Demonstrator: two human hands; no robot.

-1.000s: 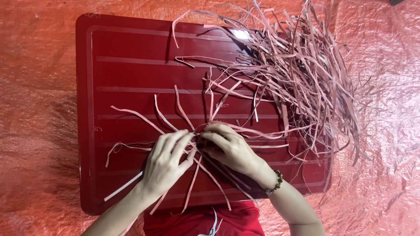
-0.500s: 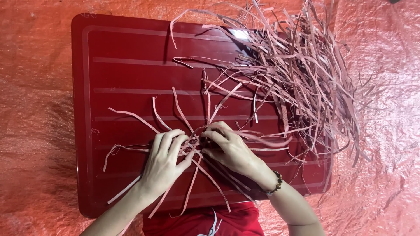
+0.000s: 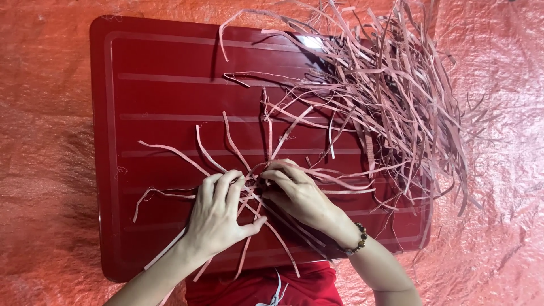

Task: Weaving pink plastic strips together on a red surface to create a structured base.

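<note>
Where the strips [image 3: 249, 187] cross near the front of the red tabletop [image 3: 164, 96], we press them flat: our left hand [image 3: 218, 212] lies spread on the crossing, our right hand [image 3: 294, 192] curls and pinches a strip there. They look light, thin, limp and easily creased, so we judge the crossing the best hold. A loose pile [image 3: 391, 102] lies at the far right.

My left hand [image 3: 218, 212] lower centre of frame, palm down, fingers bent, thumb out right. My right hand [image 3: 297, 195] just right of it, fingers curled, tips meeting left fingertips. Both forearms enter from bottom edge, right wrist braceleted.
</note>
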